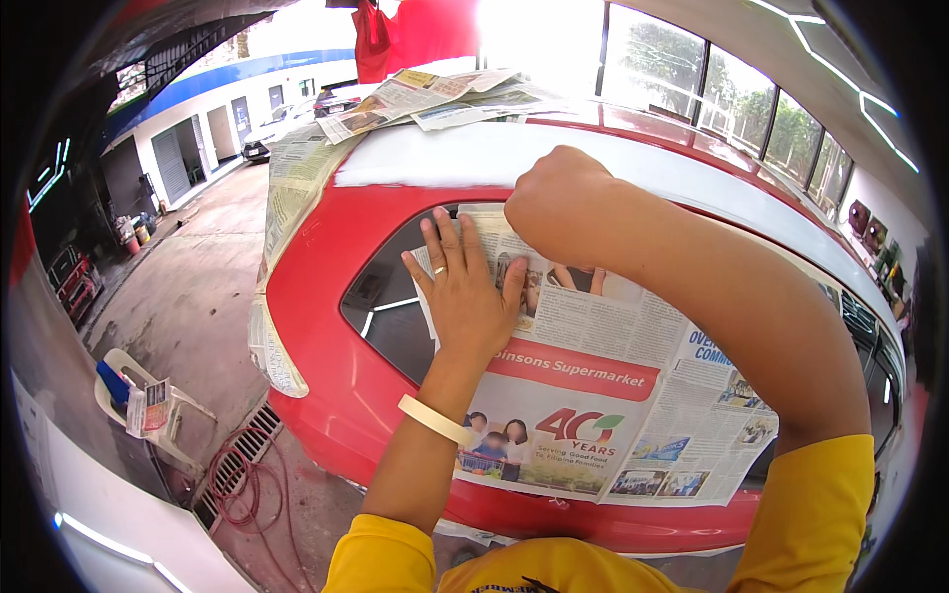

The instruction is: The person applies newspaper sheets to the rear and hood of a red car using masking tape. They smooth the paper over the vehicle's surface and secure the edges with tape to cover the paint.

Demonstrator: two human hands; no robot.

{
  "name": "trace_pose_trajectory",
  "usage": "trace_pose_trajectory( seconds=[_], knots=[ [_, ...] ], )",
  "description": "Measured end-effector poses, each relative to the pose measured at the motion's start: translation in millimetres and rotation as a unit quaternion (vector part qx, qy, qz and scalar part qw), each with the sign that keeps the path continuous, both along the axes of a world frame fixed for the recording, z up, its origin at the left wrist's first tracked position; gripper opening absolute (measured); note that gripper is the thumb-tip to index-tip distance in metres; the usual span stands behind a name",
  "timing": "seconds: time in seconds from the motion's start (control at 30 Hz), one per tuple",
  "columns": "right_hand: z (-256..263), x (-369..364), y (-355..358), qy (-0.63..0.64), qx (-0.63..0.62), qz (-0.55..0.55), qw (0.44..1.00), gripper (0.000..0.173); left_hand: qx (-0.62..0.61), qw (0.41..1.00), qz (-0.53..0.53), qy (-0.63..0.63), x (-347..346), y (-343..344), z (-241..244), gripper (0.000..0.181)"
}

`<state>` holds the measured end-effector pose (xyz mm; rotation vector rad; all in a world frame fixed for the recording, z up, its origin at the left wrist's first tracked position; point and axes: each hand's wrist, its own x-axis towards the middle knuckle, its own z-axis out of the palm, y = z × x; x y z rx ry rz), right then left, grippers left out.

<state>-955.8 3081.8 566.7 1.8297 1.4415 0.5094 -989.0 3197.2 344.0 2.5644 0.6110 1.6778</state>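
A newspaper sheet (586,326) lies over the side window of a red car (326,296). My left hand (474,296) presses flat on the sheet's left part with its fingers spread, and a ring of masking tape (434,420) circles that wrist. Bent into a fist, my right hand (560,207) rests at the sheet's upper edge; its fingertips are hidden, and I cannot tell whether they pinch anything. Dark window glass (385,296) shows left of the paper. Above the window runs a whitish band (445,152) along the roof edge.
More newspaper (437,96) covers the rear of the roof and hangs down the car's back (296,200). A plastic chair (178,415) with papers stands at the lower left, near a coiled red hose (248,474) over a floor grate (237,459). Other cars are parked outside.
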Motion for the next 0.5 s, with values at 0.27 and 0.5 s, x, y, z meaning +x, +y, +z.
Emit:
trace_pose_trajectory(
  seconds=[0.27,0.5],
  knots=[
    [60,46,-82,0.28,0.178,0.09,0.939,0.03,-0.018,0.994,-0.103,0.042,8,-17,7,0.106],
    [35,68,-160,0.159,0.215,-0.032,0.963,0.029,-0.031,0.993,-0.08,0.083,5,-29,18,0.122]
  ],
)
